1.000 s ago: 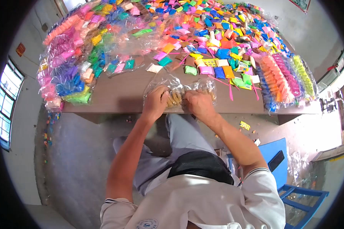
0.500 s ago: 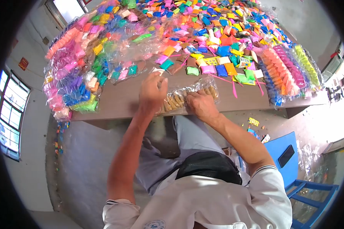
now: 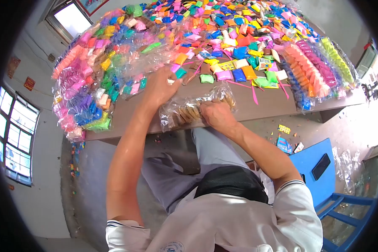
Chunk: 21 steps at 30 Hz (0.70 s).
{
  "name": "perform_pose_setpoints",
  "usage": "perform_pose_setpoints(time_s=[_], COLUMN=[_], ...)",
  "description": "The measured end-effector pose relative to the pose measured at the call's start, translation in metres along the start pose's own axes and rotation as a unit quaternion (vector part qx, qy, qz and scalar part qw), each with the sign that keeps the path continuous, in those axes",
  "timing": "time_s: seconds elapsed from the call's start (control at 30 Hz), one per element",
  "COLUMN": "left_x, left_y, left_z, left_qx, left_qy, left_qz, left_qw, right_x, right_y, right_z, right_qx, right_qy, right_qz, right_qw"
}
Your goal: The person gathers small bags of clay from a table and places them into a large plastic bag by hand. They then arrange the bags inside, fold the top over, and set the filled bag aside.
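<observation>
A clear plastic bag (image 3: 171, 116) of tan-brown packets (image 3: 189, 112) lies along the table's near edge, in front of my body. My right hand (image 3: 217, 114) is closed on the upper right part of this bag, fingers curled into the plastic. Up and to the left, my left hand (image 3: 161, 87) is raised above the bag's left end. Its fingers are curled together beside a teal packet (image 3: 180, 73); what they hold, if anything, is hidden. A pink packet (image 3: 224, 75) and a light green packet (image 3: 206, 78) lie just beyond the bag.
A large heap of colourful packets (image 3: 239, 40) covers the far table. Filled clear bags stand at left (image 3: 77, 90) and right (image 3: 306, 71). Below right are a blue chair (image 3: 313, 161) with a black phone (image 3: 321, 166) and scraps on the floor.
My left hand has moved left and slightly up, away from the bag's left end, which now shows more. My right hand stays on the bag. The whole view has shifted slightly.
</observation>
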State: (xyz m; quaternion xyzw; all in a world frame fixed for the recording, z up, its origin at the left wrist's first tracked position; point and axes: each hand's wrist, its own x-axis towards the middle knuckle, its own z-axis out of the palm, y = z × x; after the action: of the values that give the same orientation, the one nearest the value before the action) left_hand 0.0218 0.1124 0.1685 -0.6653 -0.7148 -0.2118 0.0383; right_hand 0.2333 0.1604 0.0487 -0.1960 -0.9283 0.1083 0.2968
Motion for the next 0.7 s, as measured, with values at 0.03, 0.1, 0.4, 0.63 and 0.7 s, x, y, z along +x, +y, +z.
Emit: perform_pose_setpoints(time_s=[0.03,0.1,0.4,0.63,0.7], left_x=[-0.003,-0.010,-0.056,-0.111,-0.136], left_y=[-0.011,-0.025,-0.019,-0.052,-0.050], left_z=[0.004,0.010,0.005,0.045,0.062], left_qx=[0.006,0.016,-0.015,0.063,0.029], left_qy=[-0.026,-0.077,-0.014,0.008,0.074], left_qz=[0.006,0.018,0.056,0.068,0.066], left_qw=[1.000,0.997,0.998,0.996,0.995], right_x=[0.000,0.000,0.001,0.002,0.001], right_y=[-0.001,-0.003,0.005,0.004,0.005], right_z=[0.000,-0.003,0.013,0.009,0.010], right_qx=[-0.001,0.006,0.000,0.000,-0.001], right_qy=[-0.007,-0.010,0.018,0.000,0.017], right_qz=[0.003,0.006,0.010,0.010,0.000], right_qw=[1.000,1.000,1.000,1.000,1.000])
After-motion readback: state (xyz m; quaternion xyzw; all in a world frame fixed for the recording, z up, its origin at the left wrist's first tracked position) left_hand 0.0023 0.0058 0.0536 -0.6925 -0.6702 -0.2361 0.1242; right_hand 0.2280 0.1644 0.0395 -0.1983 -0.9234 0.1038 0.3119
